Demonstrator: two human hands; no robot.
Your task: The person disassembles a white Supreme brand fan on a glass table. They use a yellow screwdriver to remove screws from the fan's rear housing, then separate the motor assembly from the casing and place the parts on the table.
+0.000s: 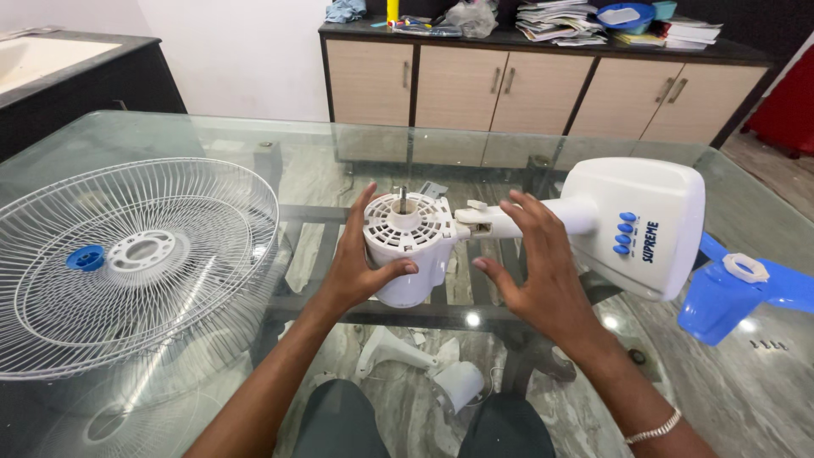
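Head view, left hand (360,267) cupping white fan motor housing (407,250) at table centre, right hand (534,263) spread loose, perhaps brushing the neck (517,222), wire fan guard (127,263) at nine o'clock, blue fan blade (738,293) at three o'clock.

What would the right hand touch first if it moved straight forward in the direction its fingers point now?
Probably the white neck joining the motor housing to the fan base. The right hand has its fingertips just at it; contact cannot be judged.
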